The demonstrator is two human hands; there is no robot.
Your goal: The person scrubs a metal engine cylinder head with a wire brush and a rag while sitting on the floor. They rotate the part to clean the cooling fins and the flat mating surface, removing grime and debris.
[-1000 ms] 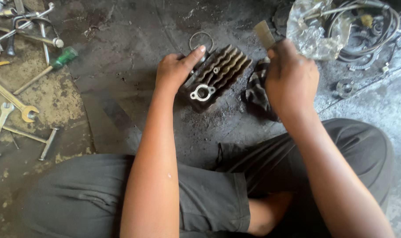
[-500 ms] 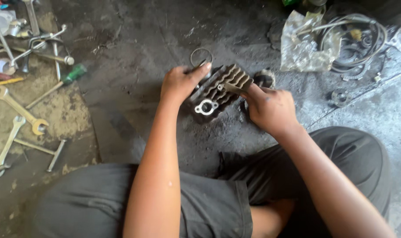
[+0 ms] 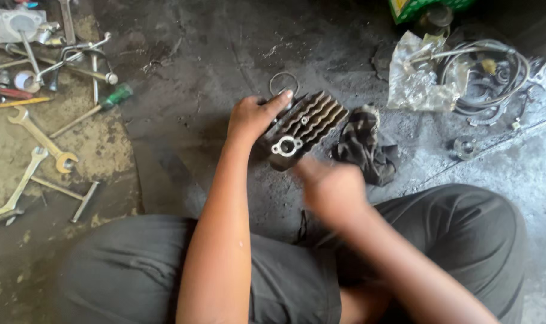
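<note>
The left hand (image 3: 252,117) clamps the dark, finned metal engine cylinder head (image 3: 303,127) at its left edge; it looks heavy, rigid, greasy. The blurred right hand (image 3: 330,189) hovers near; its grip cannot be told.

Finned head (image 3: 306,123): cast metal, dull and sooty between the ribs, brighter bare metal on the flange ring at its near end. Held by the left hand (image 3: 252,117), skin matt and dust-smudged. Right hand (image 3: 330,189) blurred, finish not readable. Rag (image 3: 363,147): dark cloth, crumpled, greasy-looking, matt. Floor (image 3: 189,78): rough concrete, blackened with oil, scuffed pale in spots. Ring (image 3: 283,81): thin wire-like metal, faint shine. Bag (image 3: 420,75): clear plastic, crinkled, glossy. Cables (image 3: 495,66): dark rubbery sheath, slight sheen. Spanners (image 3: 42,138): steel, dulled, dusty. Screwdriver (image 3: 96,109): green plastic handle, glossy; plain metal shaft. Trousers (image 3: 135,270): dark woven cloth, matt.
</note>
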